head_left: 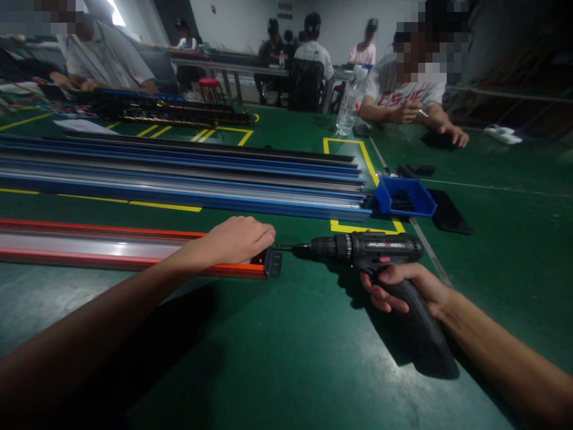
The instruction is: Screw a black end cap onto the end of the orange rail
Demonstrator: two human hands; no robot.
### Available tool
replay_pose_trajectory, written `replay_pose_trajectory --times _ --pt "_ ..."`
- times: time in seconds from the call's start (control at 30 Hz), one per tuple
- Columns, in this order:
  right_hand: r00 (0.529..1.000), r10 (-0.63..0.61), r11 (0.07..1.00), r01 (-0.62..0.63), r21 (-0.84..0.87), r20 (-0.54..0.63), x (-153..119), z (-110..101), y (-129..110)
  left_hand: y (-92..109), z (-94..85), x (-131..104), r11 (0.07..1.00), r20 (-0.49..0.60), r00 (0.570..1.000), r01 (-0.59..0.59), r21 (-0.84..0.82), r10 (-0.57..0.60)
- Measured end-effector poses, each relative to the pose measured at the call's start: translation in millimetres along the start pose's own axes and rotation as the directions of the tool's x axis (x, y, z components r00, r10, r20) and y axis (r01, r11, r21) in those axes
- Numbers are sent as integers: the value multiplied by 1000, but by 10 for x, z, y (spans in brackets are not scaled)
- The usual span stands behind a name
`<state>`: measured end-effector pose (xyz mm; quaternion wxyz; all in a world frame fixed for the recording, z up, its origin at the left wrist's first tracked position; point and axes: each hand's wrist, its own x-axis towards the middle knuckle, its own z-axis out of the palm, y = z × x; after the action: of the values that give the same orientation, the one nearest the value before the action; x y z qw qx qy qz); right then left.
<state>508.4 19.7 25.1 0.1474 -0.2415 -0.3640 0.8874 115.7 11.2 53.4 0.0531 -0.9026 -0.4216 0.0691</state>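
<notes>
My right hand (396,283) is wrapped around the grip of a black cordless drill (385,242), a finger near its trigger. The drill lies on its side, its long thin bit (286,246) pointing left. At the bit's tip is the black end cap (274,264) of a long orange aluminium rail (242,270). Over that rail's end rests my left hand (242,239), fingers curled down and closed on it. The fingertips are hidden, and whether the bit sits in a screw cannot be made out.
Several blue and black rails (268,200) lie parallel beyond the orange one. A blue bin (407,197) of small dark parts stands at their right end, beside a dark flat object (450,212). Farther back are a water bottle (351,104) and a seated person (407,89) handling something small.
</notes>
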Motion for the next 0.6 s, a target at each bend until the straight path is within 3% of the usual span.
replay_pose_trajectory --times 0.6 --pt "1000 -1 1000 0 -18 -17 13 -12 13 7 -16 6 999 28 999 36 -38 -35"
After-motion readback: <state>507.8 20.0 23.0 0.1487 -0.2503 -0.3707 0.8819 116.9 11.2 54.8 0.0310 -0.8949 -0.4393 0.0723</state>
